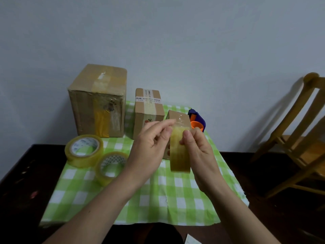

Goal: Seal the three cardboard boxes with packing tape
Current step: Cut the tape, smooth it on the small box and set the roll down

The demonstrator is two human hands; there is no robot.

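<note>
Both hands are raised over the green-and-white checked cloth (pixel 158 194). The right hand (pixel 198 148) grips a roll of yellowish translucent packing tape (pixel 180 155), held on edge, thumb pressed on the glossy outer winding near its top. The left hand (pixel 149 147) has its fingers curled, the fingertips pinching at the top of that same roll where a clear, wrinkled end of tape shows; whether the end is actually lifted free cannot be told.

Just behind the held roll stands the smallest of three brown cardboard boxes (pixel 177 116), partly hidden by the hands, a shiny strip on its top. Left of the held roll and further back is a medium upright cardboard box (pixel 149 110) with pale tape down its top and a printed white label band across it. Further left stands the large, tall cardboard box (pixel 98 103), its corrugated faces creased, with crinkled clear and yellow tape over the top and front.

There are three tape rolls in all. The other two lie on the cloth, left of the held one: a wider roll with a white printed core (pixel 84 150), and a smaller one (pixel 110 166) just in front of it, touching or nearly so.

Behind and right of the held roll sits a blue and orange plastic tape dispenser (pixel 197 120). The cloth covers a dark wooden table (pixel 22 182). Well to the right stands a slatted wooden chair (pixel 299 138).
</note>
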